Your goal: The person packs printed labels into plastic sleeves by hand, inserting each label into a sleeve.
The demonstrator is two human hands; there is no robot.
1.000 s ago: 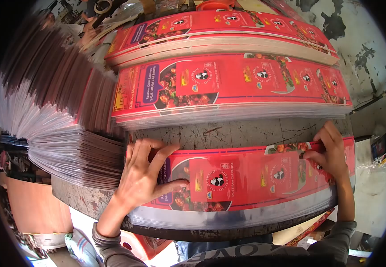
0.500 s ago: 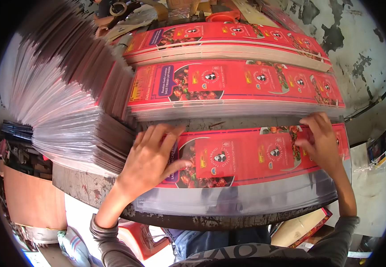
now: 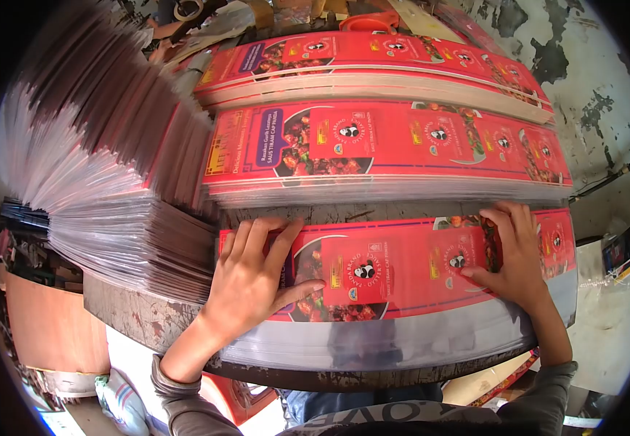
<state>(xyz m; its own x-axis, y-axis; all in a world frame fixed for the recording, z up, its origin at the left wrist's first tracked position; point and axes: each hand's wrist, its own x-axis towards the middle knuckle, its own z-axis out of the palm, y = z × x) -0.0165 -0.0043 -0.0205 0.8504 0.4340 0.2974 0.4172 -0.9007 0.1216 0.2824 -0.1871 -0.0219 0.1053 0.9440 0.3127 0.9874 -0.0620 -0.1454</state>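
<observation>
Hands apart: left (image 3: 246, 280), right (image 3: 511, 251), both resting atop near red sheet stack (image 3: 409, 272); grip unclear.

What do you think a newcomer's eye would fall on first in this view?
Probably the bright red Panda Brand oyster sauce prints, in a near stack, a middle stack and a far stack, one beyond another. Next might come the tall, fanned pile of sheets on the left. The left hand and right hand also stand out, spread on the near stack.
</observation>
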